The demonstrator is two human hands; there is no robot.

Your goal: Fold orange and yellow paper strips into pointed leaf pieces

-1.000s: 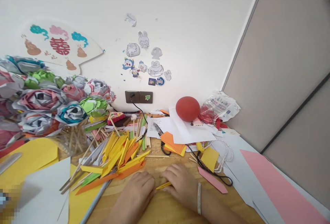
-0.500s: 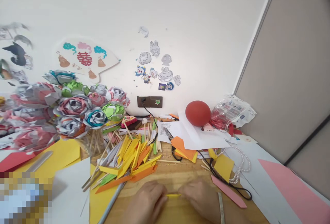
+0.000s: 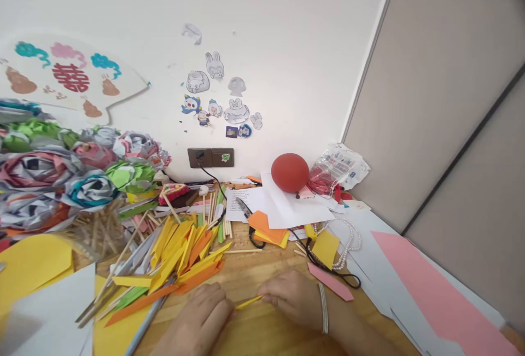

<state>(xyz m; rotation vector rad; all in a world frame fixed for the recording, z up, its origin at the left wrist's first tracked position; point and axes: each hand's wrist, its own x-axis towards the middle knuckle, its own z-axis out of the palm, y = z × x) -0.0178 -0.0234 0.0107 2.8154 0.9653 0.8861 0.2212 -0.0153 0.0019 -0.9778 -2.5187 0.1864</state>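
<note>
A narrow folded strip of yellow paper (image 3: 249, 302) spans the gap between my two hands, just above the wooden tabletop. Its left end is in the closed fingers of my left hand (image 3: 207, 312). My right hand (image 3: 289, 296), with a pale bracelet at the wrist, pinches the other end. Left of my hands lies a heap of folded yellow and orange paper strips (image 3: 180, 252), with green and grey ones among them. To the right rests a folded pink paper strip (image 3: 331, 281), close to my right wrist.
Paper flowers (image 3: 92, 187) crowd the left side above wooden sticks. Scissors (image 3: 245, 207) lie partly under orange paper (image 3: 267, 226). Behind are a red balloon (image 3: 290, 173), a black cord (image 3: 320, 260) and a pearl string (image 3: 353, 235). Pink paper (image 3: 426, 279) lies on white sheets at right.
My view has swung to the right, so everything sits further left. The yellow strip now slants up toward my right hand, and more of my right fingers shows.
</note>
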